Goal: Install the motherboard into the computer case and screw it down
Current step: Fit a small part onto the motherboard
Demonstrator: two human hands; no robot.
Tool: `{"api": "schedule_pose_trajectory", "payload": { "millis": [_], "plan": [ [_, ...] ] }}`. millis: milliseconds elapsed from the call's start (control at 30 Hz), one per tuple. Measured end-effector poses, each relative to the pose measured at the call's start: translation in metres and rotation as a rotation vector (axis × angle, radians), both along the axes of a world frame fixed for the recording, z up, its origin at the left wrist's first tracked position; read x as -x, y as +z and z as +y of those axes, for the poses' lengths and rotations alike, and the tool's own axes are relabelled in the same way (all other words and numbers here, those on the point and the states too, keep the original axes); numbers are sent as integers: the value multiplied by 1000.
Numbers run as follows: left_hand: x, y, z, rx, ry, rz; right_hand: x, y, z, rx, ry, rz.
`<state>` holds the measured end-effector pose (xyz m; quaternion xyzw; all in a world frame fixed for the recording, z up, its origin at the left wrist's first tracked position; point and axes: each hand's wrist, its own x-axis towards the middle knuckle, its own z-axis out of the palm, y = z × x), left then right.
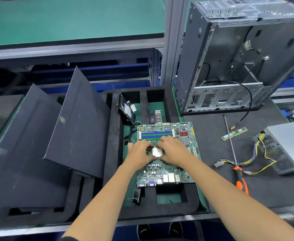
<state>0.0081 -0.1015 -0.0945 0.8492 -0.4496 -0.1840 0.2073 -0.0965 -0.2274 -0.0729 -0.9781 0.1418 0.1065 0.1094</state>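
— panels first: what leans at the bench's left edge?
— two dark side panels (76,119), tilted against each other, standing in a black foam tray (111,153).
— and the motherboard?
— motherboard (167,174) lies flat on the foam tray, mid-bench, near the front edge. behind it in the tray's slots, a hard drive (126,110) and a finned card (157,116).
— hands?
— left hand (139,153) and right hand (173,148) both rest on the board, fingers curled at either side of the silver cpu (156,152). whether they grip it or only touch, i cannot tell.
— the case?
— computer case (238,66) stands upright and open at the bench's back right corner, apart from the board, a black cable hanging out.
— further right?
— a ram stick (234,133), a long screwdriver (236,164) with an orange handle, then a power supply (285,146) with yellow wires at the right edge.
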Motion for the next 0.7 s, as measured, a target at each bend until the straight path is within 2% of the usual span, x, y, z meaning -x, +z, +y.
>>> {"api": "schedule_pose_trajectory", "payload": {
  "millis": [700],
  "plan": [
    [-7, -5, -1, -58, -141, -98, -1, 0, 1, -64, -32, 4]
  ]
}}
